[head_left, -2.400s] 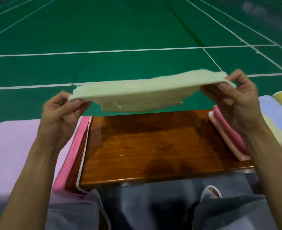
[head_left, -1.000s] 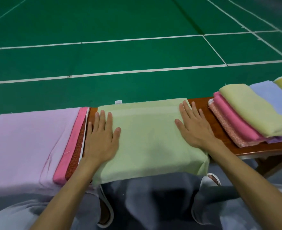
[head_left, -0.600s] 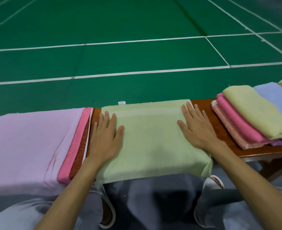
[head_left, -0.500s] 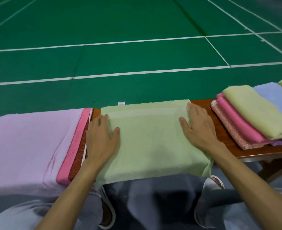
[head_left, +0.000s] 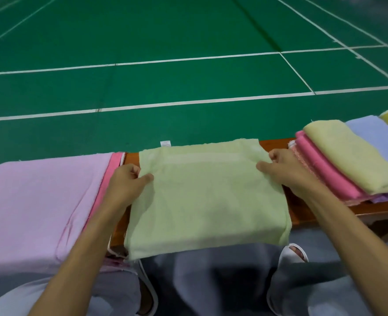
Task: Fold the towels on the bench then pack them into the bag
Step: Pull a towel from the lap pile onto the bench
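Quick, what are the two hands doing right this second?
Left hand: pinches the left edge of the green towel.
Right hand: pinches the towel's right edge.

Centre of the reddish-brown wooden bench [head_left: 380,212]: a pale green towel [head_left: 206,201], plain but for one paler band [head_left: 202,159] across its far end, with a small white label [head_left: 165,143] peeking out behind. On the left there's a plain lilac towel [head_left: 35,201] with a hot pink towel [head_left: 112,167] edging out beside it. On the right, a stack: yellow-green towel [head_left: 348,160] on top, bright pink towel [head_left: 325,172] beneath, speckled salmon towel [head_left: 309,166] lower, periwinkle towel [head_left: 375,137] behind. The floor [head_left: 188,42] is deep green, lined in white.
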{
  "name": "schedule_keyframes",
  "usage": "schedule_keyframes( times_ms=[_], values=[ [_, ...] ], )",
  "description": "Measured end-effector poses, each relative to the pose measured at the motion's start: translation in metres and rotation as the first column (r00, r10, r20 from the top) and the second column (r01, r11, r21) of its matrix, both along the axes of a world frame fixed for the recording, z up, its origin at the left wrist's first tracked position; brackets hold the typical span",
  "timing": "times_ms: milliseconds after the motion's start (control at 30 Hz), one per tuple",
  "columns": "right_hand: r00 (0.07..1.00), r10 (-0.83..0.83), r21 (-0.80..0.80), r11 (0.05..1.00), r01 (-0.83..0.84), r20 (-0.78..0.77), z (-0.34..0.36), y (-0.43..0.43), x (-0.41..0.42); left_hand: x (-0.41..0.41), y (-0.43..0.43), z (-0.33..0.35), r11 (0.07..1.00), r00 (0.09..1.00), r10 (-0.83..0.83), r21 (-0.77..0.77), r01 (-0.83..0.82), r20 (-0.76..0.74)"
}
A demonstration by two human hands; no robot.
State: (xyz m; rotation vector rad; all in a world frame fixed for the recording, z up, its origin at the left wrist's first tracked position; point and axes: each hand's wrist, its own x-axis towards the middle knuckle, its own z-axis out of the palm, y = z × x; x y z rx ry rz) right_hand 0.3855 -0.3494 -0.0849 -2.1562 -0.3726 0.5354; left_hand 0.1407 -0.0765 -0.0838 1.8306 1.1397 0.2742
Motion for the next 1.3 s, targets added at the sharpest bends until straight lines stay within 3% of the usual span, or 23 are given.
schedule_keyframes(
  times_ms=[100,200,300,433,600,700,800,967,1067,1133,1200,1267,1300],
  values=[
    [0.974,0.117,0.283,0.957,-0.059,-0.193,0.009,-0.010,0.000,-0.008,0.010,0.012,0.968,0.991,0.039,-0.251,-0.005,0.128],
    [0.942,0.275,0.429,0.887,-0.171,-0.194,0.019,-0.023,0.003,-0.017,0.009,0.029,0.960,0.964,-0.037,-0.259,0.107,0.262],
    [0.917,0.372,0.407,0.867,-0.288,-0.143,0.034,-0.034,0.006,-0.026,0.011,0.043,0.952,0.932,-0.133,-0.219,0.215,0.336],
    [0.946,0.319,0.375,0.885,-0.277,-0.054,0.049,-0.046,0.005,-0.037,0.017,0.060,0.960,0.919,-0.216,-0.098,0.261,0.329],
    [0.940,0.308,0.287,0.896,-0.338,0.146,0.077,-0.048,0.005,-0.039,0.015,0.081,0.945,0.951,-0.280,0.215,0.248,0.131],
    [0.923,0.301,0.164,0.924,-0.345,0.241,0.093,-0.047,0.005,-0.037,0.015,0.089,0.909,0.954,-0.297,0.316,0.271,0.037],
    [0.921,0.252,0.195,0.928,-0.317,0.296,0.103,-0.038,0.011,-0.028,0.013,0.096,0.912,0.948,-0.284,0.345,0.221,0.144],
    [0.943,0.077,0.520,0.818,-0.245,0.324,0.109,-0.021,0.013,-0.012,0.014,0.104,0.924,0.834,-0.270,0.373,0.084,0.481],
    [0.942,0.095,0.587,0.760,-0.278,0.323,0.111,-0.027,0.012,-0.019,0.019,0.102,0.926,0.783,-0.273,0.373,0.057,0.559],
    [0.946,0.168,0.563,0.769,-0.301,0.277,0.105,-0.038,0.011,-0.031,0.018,0.094,0.940,0.766,-0.301,0.312,0.139,0.567],
    [0.929,0.295,0.421,0.831,-0.365,0.222,0.091,-0.050,0.008,-0.046,0.017,0.079,0.933,0.790,-0.360,0.212,0.292,0.496],
    [0.872,0.487,0.212,0.848,-0.486,0.051,0.069,-0.063,0.006,-0.060,0.020,0.059,0.856,0.830,-0.517,0.126,0.501,0.208],
    [0.818,0.570,0.104,0.821,-0.562,-0.081,0.060,-0.069,0.004,-0.066,0.021,0.050,0.798,0.797,-0.603,0.051,0.601,0.036]
  ],
)
